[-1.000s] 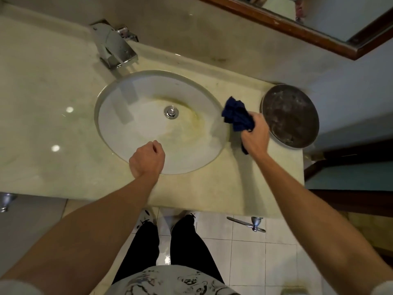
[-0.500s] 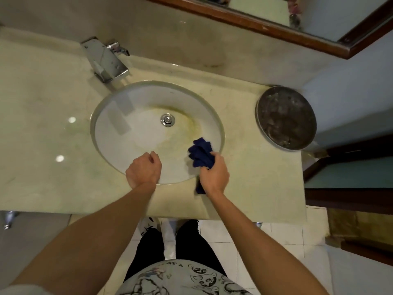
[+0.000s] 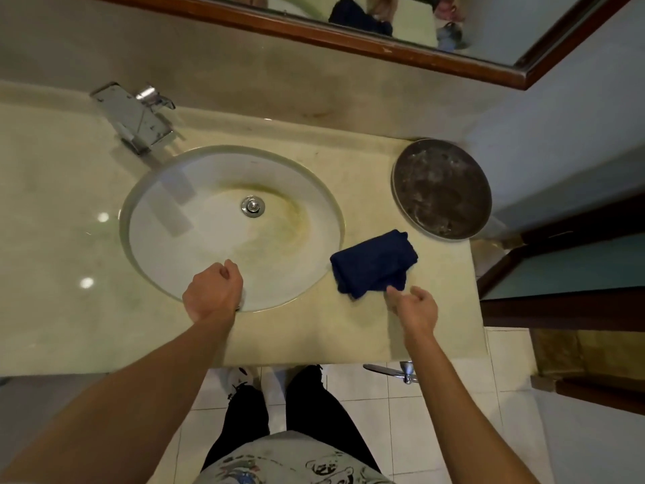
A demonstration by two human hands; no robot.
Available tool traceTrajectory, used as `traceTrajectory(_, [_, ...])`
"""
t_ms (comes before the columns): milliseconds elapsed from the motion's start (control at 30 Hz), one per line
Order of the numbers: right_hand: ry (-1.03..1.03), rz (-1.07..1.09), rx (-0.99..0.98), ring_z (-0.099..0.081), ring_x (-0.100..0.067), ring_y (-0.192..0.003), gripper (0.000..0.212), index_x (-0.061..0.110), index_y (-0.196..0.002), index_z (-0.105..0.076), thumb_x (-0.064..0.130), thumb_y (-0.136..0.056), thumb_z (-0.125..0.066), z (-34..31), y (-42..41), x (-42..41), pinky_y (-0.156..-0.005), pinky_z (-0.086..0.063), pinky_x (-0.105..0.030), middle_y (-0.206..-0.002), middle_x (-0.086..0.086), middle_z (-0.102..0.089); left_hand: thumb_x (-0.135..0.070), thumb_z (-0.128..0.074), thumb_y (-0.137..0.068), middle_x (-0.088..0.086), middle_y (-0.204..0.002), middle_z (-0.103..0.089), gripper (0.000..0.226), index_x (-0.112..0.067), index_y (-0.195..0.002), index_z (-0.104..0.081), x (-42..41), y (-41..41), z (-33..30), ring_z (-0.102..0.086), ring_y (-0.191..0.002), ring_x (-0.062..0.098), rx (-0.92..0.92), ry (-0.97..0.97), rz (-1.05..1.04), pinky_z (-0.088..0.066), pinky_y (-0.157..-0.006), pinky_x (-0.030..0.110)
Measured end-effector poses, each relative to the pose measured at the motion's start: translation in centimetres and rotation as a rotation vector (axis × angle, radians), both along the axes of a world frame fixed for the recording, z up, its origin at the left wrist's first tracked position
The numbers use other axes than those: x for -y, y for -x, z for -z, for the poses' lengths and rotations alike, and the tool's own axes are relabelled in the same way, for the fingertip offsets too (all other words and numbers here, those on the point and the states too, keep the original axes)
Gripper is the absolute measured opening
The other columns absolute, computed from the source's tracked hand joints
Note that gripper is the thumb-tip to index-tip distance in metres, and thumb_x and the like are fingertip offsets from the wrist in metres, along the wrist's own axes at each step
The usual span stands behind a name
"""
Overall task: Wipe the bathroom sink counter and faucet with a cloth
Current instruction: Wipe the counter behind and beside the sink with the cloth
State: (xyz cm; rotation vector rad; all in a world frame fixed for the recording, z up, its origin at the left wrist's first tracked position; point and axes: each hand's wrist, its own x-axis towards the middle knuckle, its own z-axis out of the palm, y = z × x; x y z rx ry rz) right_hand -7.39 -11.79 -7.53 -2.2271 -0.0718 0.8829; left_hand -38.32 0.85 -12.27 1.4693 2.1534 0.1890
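A folded blue cloth [image 3: 375, 263] lies released on the counter [image 3: 349, 330] right of centre; the right hand [image 3: 415, 309] hovers beside it, loosely curled, while the fisted left hand [image 3: 213, 291] braces on the sink rim [image 3: 139, 190], holding nothing.

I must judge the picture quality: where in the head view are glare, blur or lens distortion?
Head view: two bright round glare spots on the glossy beige stone counter left of the white oval basin; slight motion blur on the right hand; wide-angle bending of the brown wooden mirror frame; dark blue folded cloth sharp.
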Motion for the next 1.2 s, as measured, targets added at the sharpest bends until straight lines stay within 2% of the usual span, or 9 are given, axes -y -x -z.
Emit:
traceTrajectory(133, [0.055, -0.536, 0.661, -0.05, -0.019, -0.121, 0.068, 0.018, -0.143, -0.048, 0.013, -0.081, -0.077, -0.2, 0.1, 2.0, -0.096, -0.05, -0.033, -0.137, -0.002, -0.045, -0.041, -0.036, -0.099, 0.006, -0.059, -0.056, 0.05, -0.014, -0.063, -0.057, -0.1, 0.0, 0.3, -0.049, -0.053, 0.024, -0.013, -0.001, -0.004, -0.04, -0.062, 0.034])
traceTrajectory(267, [0.027, -1.24, 0.984, -0.039, -0.032, -0.141, 0.08, 0.017, -0.153, -0.043, 0.019, -0.078, -0.071, 1.2, -1.0, -0.5, -0.116, -0.036, -0.05, -0.155, -0.009, -0.042, -0.04, -0.037, -0.098, 0.008, -0.058, -0.056, 0.05, -0.012, -0.06, -0.055, -0.1, 0.0, 0.5, -0.051, -0.053, 0.028, -0.009, -0.022, -0.017, -0.042, -0.061, 0.035])
traceTrajectory(433, [0.056, -1.507, 1.03, -0.044, -0.036, -0.137, 0.078, 0.015, -0.151, -0.045, 0.049, -0.085, -0.07, 2.8, -3.9, -5.4, -0.115, -0.034, -0.057, -0.148, -0.009, -0.051, -0.04, -0.037, -0.097, 0.007, -0.057, -0.055, 0.049, -0.013, -0.06, -0.055, -0.1, -0.1, 0.7, -0.053, -0.055, 0.03, -0.018, -0.031, -0.021, -0.045, -0.063, 0.036])
traceTrajectory(567, [-0.057, -1.552, 1.165, -0.061, -0.036, -0.112, 0.059, 0.01, -0.139, -0.056, 0.028, -0.086, -0.075, 3.1, -4.8, -7.7, -0.097, -0.048, -0.05, -0.126, -0.012, -0.065, -0.04, -0.038, -0.097, 0.006, -0.057, -0.055, 0.049, -0.012, -0.062, -0.055, -0.1, 0.0, 0.9, -0.051, -0.054, 0.028, -0.026, -0.033, -0.035, -0.039, -0.06, 0.033])
traceTrajectory(733, [0.068, -1.398, 0.723, -0.065, -0.028, -0.083, 0.041, 0.02, -0.121, -0.059, 0.036, -0.085, -0.07, -0.6, -4.2, -14.1, -0.073, -0.051, -0.04, -0.096, -0.003, -0.07, -0.041, -0.037, -0.097, 0.007, -0.056, -0.054, 0.05, -0.011, -0.061, -0.053, 0.0, 0.0, 0.8, -0.05, -0.053, 0.027, -0.01, -0.049, -0.036, -0.038, -0.058, 0.033])
traceTrajectory(833, [0.047, -1.025, -0.074, -0.067, -0.023, -0.086, 0.018, 0.016, -0.106, -0.063, 0.029, -0.094, -0.061, -4.0, -5.2, -16.2, -0.072, -0.053, -0.032, -0.097, -0.005, -0.07, -0.041, -0.038, -0.097, 0.005, -0.055, -0.053, 0.05, -0.013, -0.059, -0.051, 0.2, 0.0, 0.7, -0.051, -0.052, 0.027, -0.005, -0.057, -0.037, -0.038, -0.057, 0.033])
traceTrajectory(933, [-0.177, -0.478, -0.735, -0.068, -0.02, -0.082, 0.025, 0.009, -0.106, -0.067, 0.031, -0.096, -0.058, -5.2, -5.4, -14.8, -0.072, -0.057, -0.029, -0.095, -0.01, -0.071, -0.042, -0.038, -0.098, 0.004, -0.056, -0.055, 0.049, -0.014, -0.06, -0.053, 0.1, -0.1, 0.4, -0.052, -0.052, 0.024, -0.017, -0.036, -0.036, -0.041, -0.058, 0.033])
traceTrajectory(1067, [-0.315, -0.276, -0.888, -0.071, -0.02, -0.088, 0.045, 0.011, -0.108, -0.074, 0.05, -0.085, -0.07, -4.6, -5.3, -13.6, -0.08, -0.058, -0.035, -0.098, -0.009, -0.074, -0.043, -0.037, -0.098, 0.002, -0.058, -0.057, 0.049, -0.016, -0.062, -0.056, -0.1, -0.2, 0.2, -0.052, -0.054, 0.021, -0.031, -0.001, -0.044, -0.042, -0.061, 0.033])
traceTrajectory(1200, [-0.14, -0.398, -0.693, -0.073, -0.023, -0.091, 0.027, 0.011, -0.114, -0.069, 0.027, -0.092, -0.071, -4.0, -4.5, -13.8, -0.078, -0.059, -0.037, -0.107, -0.013, -0.075, -0.044, -0.037, -0.099, 0.001, -0.059, -0.057, 0.048, -0.018, -0.063, -0.056, -0.3, -0.3, 0.2, -0.053, -0.056, 0.021, -0.04, 0.027, -0.051, -0.044, -0.062, 0.032])
